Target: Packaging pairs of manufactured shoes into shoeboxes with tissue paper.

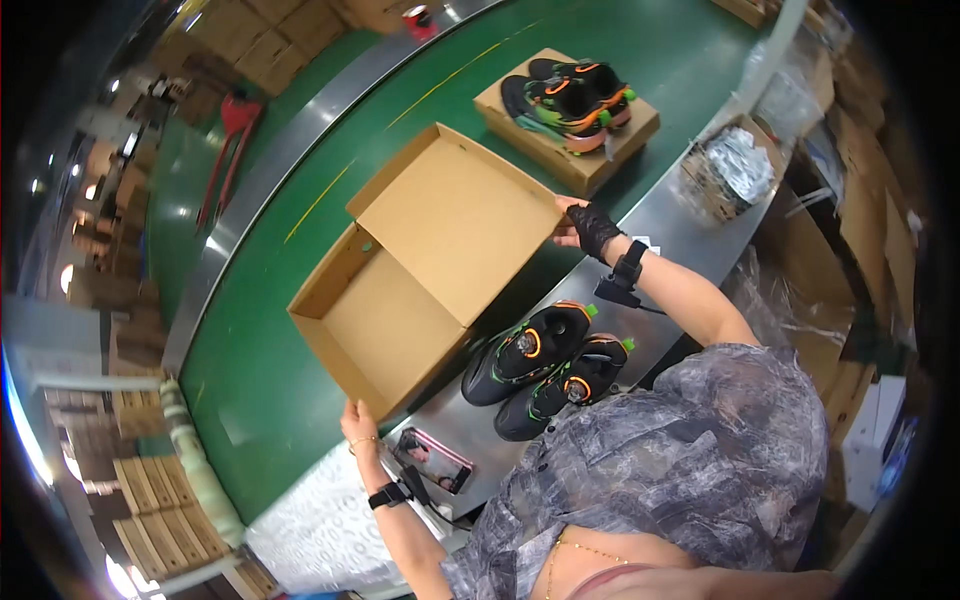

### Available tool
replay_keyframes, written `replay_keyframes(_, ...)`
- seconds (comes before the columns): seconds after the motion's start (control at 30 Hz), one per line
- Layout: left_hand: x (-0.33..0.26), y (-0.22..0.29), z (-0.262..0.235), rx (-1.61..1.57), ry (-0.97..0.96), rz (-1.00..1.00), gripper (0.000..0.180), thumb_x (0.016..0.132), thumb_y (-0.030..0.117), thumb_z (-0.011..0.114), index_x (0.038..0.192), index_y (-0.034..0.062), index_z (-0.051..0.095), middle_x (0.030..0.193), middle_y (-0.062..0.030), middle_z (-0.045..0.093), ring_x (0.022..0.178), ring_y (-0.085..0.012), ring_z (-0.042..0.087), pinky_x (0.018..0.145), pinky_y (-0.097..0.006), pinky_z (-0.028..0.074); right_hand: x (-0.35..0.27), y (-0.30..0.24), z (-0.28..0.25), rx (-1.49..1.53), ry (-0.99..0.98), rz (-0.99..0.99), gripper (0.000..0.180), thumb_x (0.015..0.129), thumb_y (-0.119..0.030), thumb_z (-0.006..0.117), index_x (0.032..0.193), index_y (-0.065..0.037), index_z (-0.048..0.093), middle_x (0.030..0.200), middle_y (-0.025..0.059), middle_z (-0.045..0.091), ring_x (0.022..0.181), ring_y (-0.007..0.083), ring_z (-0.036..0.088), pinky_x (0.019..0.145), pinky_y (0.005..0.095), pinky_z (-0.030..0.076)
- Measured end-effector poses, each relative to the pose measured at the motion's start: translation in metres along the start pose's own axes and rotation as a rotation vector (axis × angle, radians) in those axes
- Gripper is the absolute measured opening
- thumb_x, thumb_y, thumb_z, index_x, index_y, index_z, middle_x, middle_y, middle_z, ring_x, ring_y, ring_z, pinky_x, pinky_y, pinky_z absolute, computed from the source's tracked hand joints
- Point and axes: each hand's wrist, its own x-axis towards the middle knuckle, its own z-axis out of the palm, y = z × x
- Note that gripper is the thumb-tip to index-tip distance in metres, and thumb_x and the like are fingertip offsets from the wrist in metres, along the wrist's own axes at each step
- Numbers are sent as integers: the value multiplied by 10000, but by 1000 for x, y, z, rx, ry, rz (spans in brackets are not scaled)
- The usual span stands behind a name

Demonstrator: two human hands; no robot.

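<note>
An open brown cardboard shoe box (385,325) sits on the green belt in front of me, its inside bare. My left hand (359,424) grips the box's near left corner. The attached lid (455,215) is folded back to the far right. At that lid's right edge, my right hand (588,228), in a black fingerless glove, has its fingers closed on the cardboard. Between my arms, close to my body, a pair of black sports shoes (545,365) with orange and green trim stands on the metal ledge. Black straps with small devices circle both wrists.
A second pair of similar shoes (570,100) rests on a closed brown box (600,165) farther along the belt (240,370). On the metal ledge lies a phone-like flat item (435,460). Crumpled silver wrapping (740,165) fills a carton at right. Bubble wrap (325,520) lies at lower left.
</note>
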Motion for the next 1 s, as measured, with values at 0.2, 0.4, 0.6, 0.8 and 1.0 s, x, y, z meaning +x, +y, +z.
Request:
replay_keyframes(0.2,20,69,80,178,-264,94,314,813,144,498,1096,13,536,895,-117,617,750,-144,592,603,-264,456,4,-34,-105,-69,174,-296,268,764,-305,615,947,-111,592,735,94,610,607,205,591,577,358,497)
replay_keyframes(0.4,-5,139,152,74,-305,179,320,775,184,502,1060,40,529,794,-182,621,687,-289,617,607,-382,457,-23,-71,-151,-383,499,-232,517,812,-506,484,1079,-63,486,848,68,555,709,191,538,605,292,444)
replay_keyframes(0.6,1,85,161,10,-289,125,311,786,181,477,1062,43,518,783,-198,611,677,-342,600,611,-397,450,-98,32,-126,-1730,218,-497,262,802,-193,468,1042,-87,478,1016,166,441,795,365,550,683,418,458)
replay_keyframes(0.8,-27,105,129,-344,-287,-119,531,840,210,533,1239,-70,322,890,-178,593,693,-190,621,492,-261,521,-102,45,-130,-1572,243,-793,116,759,-87,475,866,-51,503,837,174,514,745,349,546,631,417,447)
replay_keyframes(1.0,-69,36,20,-491,126,-243,410,860,198,503,1186,-25,393,971,-164,568,733,-240,622,527,-278,522,-112,-15,6,-672,70,-371,152,812,-184,540,837,-35,533,711,49,569,627,121,541,577,249,429)
